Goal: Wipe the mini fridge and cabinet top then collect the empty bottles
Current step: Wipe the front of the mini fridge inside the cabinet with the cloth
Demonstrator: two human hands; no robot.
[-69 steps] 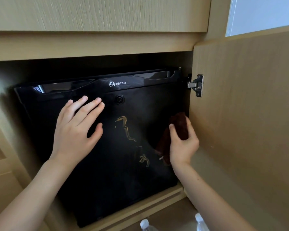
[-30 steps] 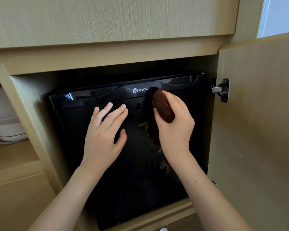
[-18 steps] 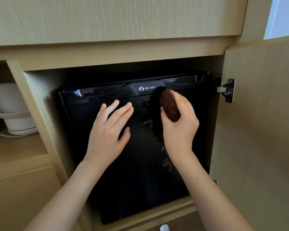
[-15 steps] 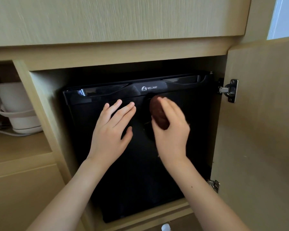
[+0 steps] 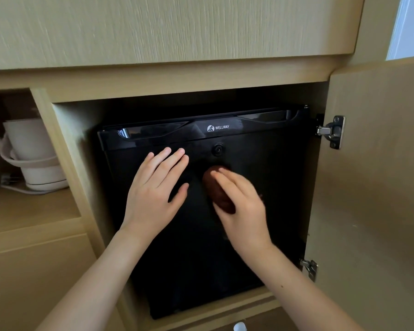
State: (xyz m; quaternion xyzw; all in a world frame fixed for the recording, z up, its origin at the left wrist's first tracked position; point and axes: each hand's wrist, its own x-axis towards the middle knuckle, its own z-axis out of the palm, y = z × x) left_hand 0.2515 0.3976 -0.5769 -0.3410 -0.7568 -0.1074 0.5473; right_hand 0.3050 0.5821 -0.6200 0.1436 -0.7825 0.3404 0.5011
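The right hand [image 5: 245, 213] grips the brown cloth [image 5: 219, 193], now lower, at the middle of the black fridge [image 5: 275, 187] door. The left hand [image 5: 154, 189] lies flat just left of it, fingers straight. Wiping goes on; a bottle cap [image 5: 239, 327] waits near, below.

Likely a hotel room: a black WELLWAY mini fridge [image 5: 273, 211] built into a pale wood cabinet [image 5: 177, 83], with a white electric kettle [image 5: 31, 144] on the neighbouring shelf [image 5: 34, 209].
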